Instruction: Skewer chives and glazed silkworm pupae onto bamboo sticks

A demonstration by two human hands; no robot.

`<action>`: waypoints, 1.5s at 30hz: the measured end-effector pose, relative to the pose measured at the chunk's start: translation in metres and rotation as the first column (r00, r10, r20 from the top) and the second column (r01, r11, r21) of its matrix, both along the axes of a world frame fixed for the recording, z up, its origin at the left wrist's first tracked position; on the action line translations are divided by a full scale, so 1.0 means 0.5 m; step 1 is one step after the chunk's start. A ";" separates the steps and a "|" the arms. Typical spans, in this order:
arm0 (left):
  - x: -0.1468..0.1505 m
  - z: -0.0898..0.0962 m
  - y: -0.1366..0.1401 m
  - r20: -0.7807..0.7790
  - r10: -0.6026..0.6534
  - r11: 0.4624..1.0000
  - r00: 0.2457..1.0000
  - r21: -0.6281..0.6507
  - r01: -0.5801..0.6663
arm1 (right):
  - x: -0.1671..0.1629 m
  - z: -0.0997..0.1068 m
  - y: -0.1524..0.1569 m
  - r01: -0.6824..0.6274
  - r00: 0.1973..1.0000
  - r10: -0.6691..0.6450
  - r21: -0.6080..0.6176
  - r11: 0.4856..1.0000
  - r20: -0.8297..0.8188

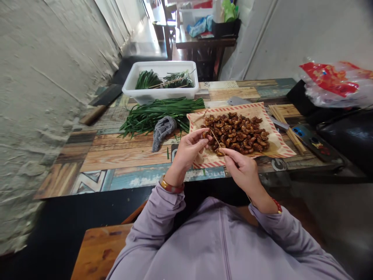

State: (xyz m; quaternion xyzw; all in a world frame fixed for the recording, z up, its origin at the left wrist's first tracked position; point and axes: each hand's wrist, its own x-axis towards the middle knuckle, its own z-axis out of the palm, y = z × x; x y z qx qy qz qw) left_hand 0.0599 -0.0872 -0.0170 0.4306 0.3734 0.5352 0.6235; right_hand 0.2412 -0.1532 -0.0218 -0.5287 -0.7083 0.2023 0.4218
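Observation:
My left hand (192, 147) is closed in a pinch on a small brown, glazed, curled piece of food (206, 135). A thin wooden skewer (215, 137) is held in my right hand (240, 165), between thumb and fingers. Its upper end reaches up beside the piece in my left hand; whether it pierces the piece I cannot tell. Both hands hover over the near left part of a pile of similar brown pieces (241, 132). The pile lies on a sheet of paper (278, 142) with a red-striped border.
Long green chives (163, 112) and a grey cloth (163, 131) lie to the left. Behind them stands a white tub (160, 93) with more greens. A cleaver (101, 103) rests at far left. Spare skewers (287, 124), a phone (316, 142) and a plastic bag (335, 83) are at right.

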 end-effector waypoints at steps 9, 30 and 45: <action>0.008 0.012 -0.023 0.081 -0.044 0.999 0.996 -0.015 0.046 | 0.010 0.000 -0.009 -0.020 0.999 0.019 0.020 1.000 0.027; 0.019 0.032 -0.040 0.245 0.074 0.974 0.967 -0.228 -0.017 | 0.041 0.010 -0.063 -0.138 0.990 0.133 -0.101 0.985 -0.056; 0.046 0.027 -0.040 0.233 0.170 0.956 0.958 -0.274 -0.103 | 0.049 -0.004 -0.069 -0.156 0.988 0.156 -0.051 0.986 -0.005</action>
